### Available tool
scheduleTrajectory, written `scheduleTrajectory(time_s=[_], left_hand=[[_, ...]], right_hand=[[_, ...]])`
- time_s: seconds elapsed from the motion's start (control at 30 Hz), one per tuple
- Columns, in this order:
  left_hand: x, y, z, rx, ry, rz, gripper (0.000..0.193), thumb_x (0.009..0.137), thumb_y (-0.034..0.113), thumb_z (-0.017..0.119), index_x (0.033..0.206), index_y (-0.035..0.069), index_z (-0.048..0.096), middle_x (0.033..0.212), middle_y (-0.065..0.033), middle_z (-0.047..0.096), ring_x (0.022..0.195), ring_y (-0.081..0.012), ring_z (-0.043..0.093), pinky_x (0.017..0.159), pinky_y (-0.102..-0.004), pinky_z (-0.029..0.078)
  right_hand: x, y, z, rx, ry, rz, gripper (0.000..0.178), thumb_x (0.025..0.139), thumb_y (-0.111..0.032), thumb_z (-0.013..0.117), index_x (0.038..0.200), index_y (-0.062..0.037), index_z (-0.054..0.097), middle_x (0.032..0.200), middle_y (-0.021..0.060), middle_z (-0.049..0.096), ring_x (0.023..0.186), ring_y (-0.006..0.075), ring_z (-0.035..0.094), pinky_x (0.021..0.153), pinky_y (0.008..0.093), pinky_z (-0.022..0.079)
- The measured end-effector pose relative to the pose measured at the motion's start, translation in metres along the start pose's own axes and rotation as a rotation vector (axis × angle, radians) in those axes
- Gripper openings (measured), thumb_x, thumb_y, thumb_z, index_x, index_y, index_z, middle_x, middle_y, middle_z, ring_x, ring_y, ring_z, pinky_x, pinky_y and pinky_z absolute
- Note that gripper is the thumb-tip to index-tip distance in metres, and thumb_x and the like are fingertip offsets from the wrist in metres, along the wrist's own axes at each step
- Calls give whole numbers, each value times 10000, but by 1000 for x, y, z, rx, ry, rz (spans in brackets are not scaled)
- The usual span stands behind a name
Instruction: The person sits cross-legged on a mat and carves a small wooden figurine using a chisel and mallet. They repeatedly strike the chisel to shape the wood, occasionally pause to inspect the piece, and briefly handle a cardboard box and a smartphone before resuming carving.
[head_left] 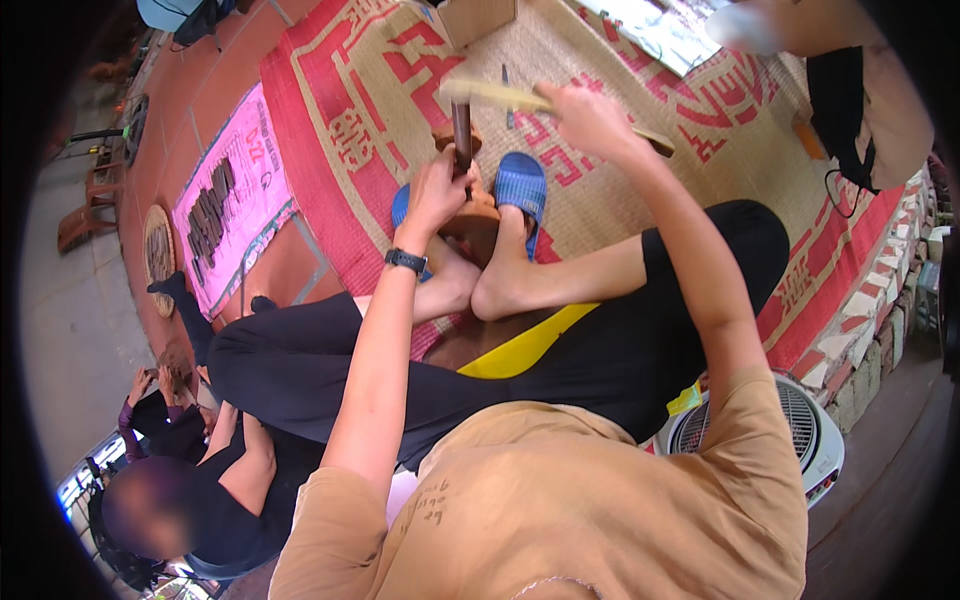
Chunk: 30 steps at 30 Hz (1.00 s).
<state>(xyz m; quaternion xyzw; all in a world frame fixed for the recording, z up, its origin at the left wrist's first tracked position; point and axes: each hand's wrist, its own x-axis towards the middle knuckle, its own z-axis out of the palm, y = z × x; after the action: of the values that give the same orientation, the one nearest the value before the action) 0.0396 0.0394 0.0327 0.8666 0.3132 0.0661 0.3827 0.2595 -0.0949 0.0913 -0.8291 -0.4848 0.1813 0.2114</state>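
Note:
My left hand [437,195], below a dark wristwatch, is closed around a dark brown rod [461,135] that stands roughly upright. Under it, between my feet, sits a reddish-brown wooden block [474,222], partly hidden by the hand. In my closed right hand [592,120] is a pale wooden stick [500,96], slightly blurred by motion. Its pale end reaches left to the rod's top; whether they touch I cannot tell. A darker end of the stick shows past my right hand. Blue slippers [520,178] are on my feet, either side of the block.
A thin dark tool [507,92] lies on the red and tan woven mat [350,200], with a cardboard box [478,22] beyond. Dark pieces lie on a pink sheet [262,150] at left. Other people are at lower left and upper right. A fan [820,455] stands at right.

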Motion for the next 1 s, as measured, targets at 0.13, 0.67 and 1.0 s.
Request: scheduleTrajectory(time_s=[0.13, 0.67, 1.0], left_hand=[[-5, -10, -6, -620, 132, -120, 140, 867, 39, 620, 963, -18, 537, 806, -94, 657, 797, -173, 676, 636, -281, 505], [-72, 20, -76, -1127, 540, -166, 120, 924, 70, 598, 1009, 90, 516, 825, -72, 666, 715, -100, 617, 564, -187, 444], [-63, -9, -66, -1227, 541, -35, 122, 935, 81, 585, 1029, 96, 510, 842, -37, 640, 749, -113, 622, 600, -203, 461]], right_hand=[[3, 16, 9, 70, 55, 7, 289, 829, -56, 497, 1113, -78, 543, 977, 210, 650, 957, 380, 634, 747, 501, 494], [-5, 61, 55, -43, 183, 121, 491, 788, -276, 715, 1191, -44, 559, 1258, 202, 539, 1137, 365, 526, 936, 487, 440], [-92, -245, -112, 1704, -379, -1258, 684, 909, -638, 407, 1074, 11, 550, 995, 121, 570, 857, 170, 510, 786, 304, 411]])
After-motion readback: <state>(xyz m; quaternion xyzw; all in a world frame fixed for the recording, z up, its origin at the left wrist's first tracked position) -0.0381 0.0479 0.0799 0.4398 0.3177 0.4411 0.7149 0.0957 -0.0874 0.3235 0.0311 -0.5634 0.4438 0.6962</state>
